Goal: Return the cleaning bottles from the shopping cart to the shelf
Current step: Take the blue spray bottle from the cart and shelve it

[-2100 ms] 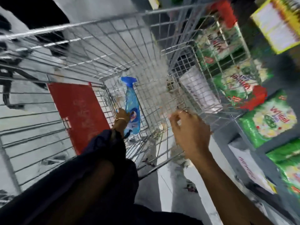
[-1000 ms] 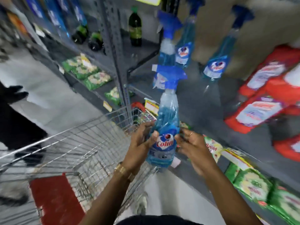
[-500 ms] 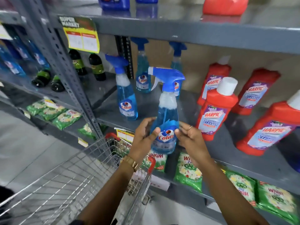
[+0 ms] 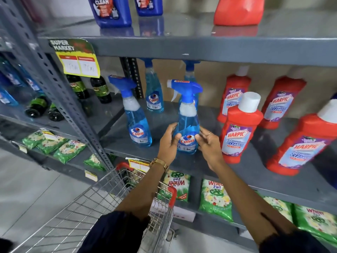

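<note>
A blue Colin spray bottle [image 4: 188, 123] with a blue trigger head stands upright near the front of the grey middle shelf [image 4: 162, 123]. My left hand [image 4: 168, 143] wraps its left side, thumb on the label. On the other side, my right hand [image 4: 209, 145] has its fingertips on the label's right edge. Another Colin bottle [image 4: 136, 123] stands just to the left, and two more are farther back [image 4: 154, 95]. The wire shopping cart [image 4: 102, 198] with red corner trim sits below my left arm; the part of it in view holds no bottles.
Red Harpic bottles [image 4: 238, 128] stand close on the right of the held bottle. Green Wheel detergent packs [image 4: 215, 199] fill the shelf below. A perforated grey upright [image 4: 54, 83] runs at the left, with dark green bottles [image 4: 100, 88] behind it.
The bottle was lifted out of the cart by my left hand, brought up with both hands, and now rests on the shelf between the Colin and Harpic bottles.
</note>
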